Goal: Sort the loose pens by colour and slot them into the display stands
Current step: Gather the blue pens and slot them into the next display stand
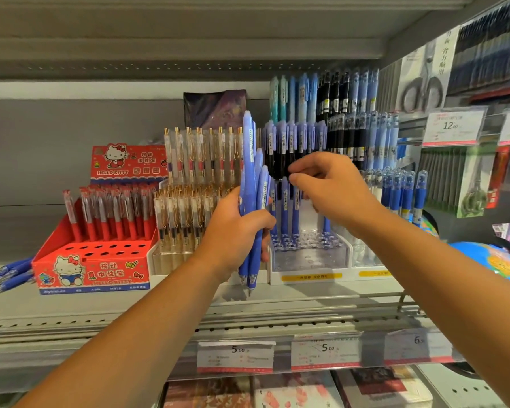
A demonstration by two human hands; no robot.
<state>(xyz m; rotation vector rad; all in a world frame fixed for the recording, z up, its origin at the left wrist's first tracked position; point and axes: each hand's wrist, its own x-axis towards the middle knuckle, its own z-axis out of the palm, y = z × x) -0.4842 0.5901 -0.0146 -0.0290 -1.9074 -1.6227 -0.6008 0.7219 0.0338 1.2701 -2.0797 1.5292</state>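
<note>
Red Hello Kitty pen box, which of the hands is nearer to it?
Left. The left hand, gripping blue pens, is right of the box; the right hand, pinching a pen, is farther right over the clear stand.

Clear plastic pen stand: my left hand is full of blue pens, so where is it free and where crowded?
Free: front holes of the clear plastic stand, between the left hand and its right wall; front holes of the red cardboard box. Crowded: back tiers behind the right hand.

We see price labels on the shelf edge, packaged scissors hanging at right, a blue globe beneath them, notebooks below
</note>
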